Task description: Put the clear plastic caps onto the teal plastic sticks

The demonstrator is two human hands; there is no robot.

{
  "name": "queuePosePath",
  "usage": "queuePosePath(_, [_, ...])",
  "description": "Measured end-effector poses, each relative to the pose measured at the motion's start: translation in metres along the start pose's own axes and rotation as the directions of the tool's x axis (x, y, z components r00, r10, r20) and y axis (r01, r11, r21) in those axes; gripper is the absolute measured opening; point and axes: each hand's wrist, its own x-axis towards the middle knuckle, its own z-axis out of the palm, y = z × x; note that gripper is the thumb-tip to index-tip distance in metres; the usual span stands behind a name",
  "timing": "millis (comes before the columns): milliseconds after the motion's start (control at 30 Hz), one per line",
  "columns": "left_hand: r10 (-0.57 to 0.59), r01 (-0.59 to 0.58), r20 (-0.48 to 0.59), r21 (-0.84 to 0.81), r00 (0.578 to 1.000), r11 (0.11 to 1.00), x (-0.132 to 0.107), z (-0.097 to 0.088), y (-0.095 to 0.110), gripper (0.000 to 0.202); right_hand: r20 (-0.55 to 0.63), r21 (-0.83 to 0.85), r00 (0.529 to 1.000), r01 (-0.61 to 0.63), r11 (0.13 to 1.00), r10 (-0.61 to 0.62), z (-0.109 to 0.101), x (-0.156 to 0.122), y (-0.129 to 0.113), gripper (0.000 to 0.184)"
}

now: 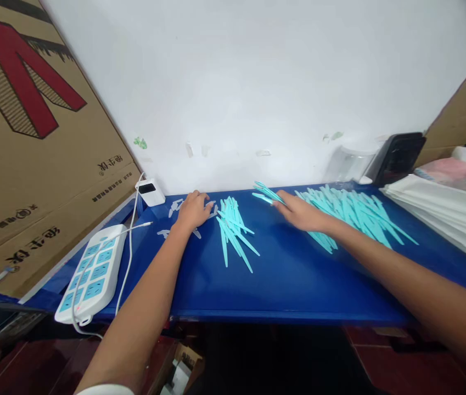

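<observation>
My right hand (pixel 302 212) is closed around several slim turquoise plastic sticks (pixel 266 192), which point left from its fingers above the blue table. Under and around my left hand (pixel 194 209) lie small translucent plastic pieces (pixel 175 207). Its fingers are bent and apart, with no held thing visible; the palm side is hidden. Between both hands rests a loose bunch of the same turquoise sticks (pixel 233 227), long and tapered. A larger pile of turquoise sticks (pixel 352 211) spreads out behind my right wrist and forearm.
On the left are a white power strip (pixel 111 271) with cables, a small white device (pixel 150 192) and a large cardboard box (pixel 31 164). White stacked sheets (pixel 447 214), a clear container (pixel 354 163) and a black stand (pixel 399 156) are at right. The blue table (pixel 282 291) meets a white wall.
</observation>
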Motion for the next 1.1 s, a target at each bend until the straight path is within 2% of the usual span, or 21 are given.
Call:
queuePosePath(100, [0.085,-0.084,0.019,-0.065,0.996,0.994,0.003,0.005,-0.006,0.039,-0.111,0.297,0.993,0.067,0.952,-0.035,-0.002,-0.014,0.020,0.036])
queuePosePath(233, [0.106,-0.106,-0.006,-0.104,0.994,0.989,0.002,0.012,-0.007,0.048,-0.091,0.506,0.995,0.017,0.862,0.033,-0.004,-0.020,0.023,0.044])
queuePosePath(367, [0.103,-0.107,-0.118,-0.029,0.988,0.994,-0.001,0.016,0.003,0.043,-0.065,0.521,0.997,0.002,0.854,0.037,-0.005,-0.021,0.012,0.046])
queuePosePath(600, [0.147,-0.145,-0.047,0.038,0.988,0.989,0.000,0.021,0.010,0.033,-0.084,0.505,0.996,0.028,0.863,0.016,-0.006,-0.025,0.006,0.044])
queuePosePath(733, [0.099,-0.097,-0.014,0.097,0.995,0.991,-0.001,0.020,0.014,0.033,-0.090,0.503,0.996,0.021,0.864,0.028,-0.006,-0.024,0.010,0.041])
queuePosePath(867, [0.032,-0.037,0.033,0.169,0.999,0.985,-0.003,0.017,0.021,0.042,-0.099,0.483,0.995,0.030,0.875,0.021,-0.005,-0.024,0.010,0.040])
queuePosePath(1000, [-0.004,0.005,-0.006,0.167,1.000,0.986,-0.006,0.015,0.020,0.052,-0.106,0.471,0.994,0.029,0.881,0.024,-0.007,-0.024,0.008,0.040])
queuePosePath(1100, [0.006,0.002,-0.053,0.135,0.999,0.991,-0.008,0.014,0.016,0.046,-0.109,0.474,0.994,0.025,0.880,0.030,-0.008,-0.024,0.008,0.039])
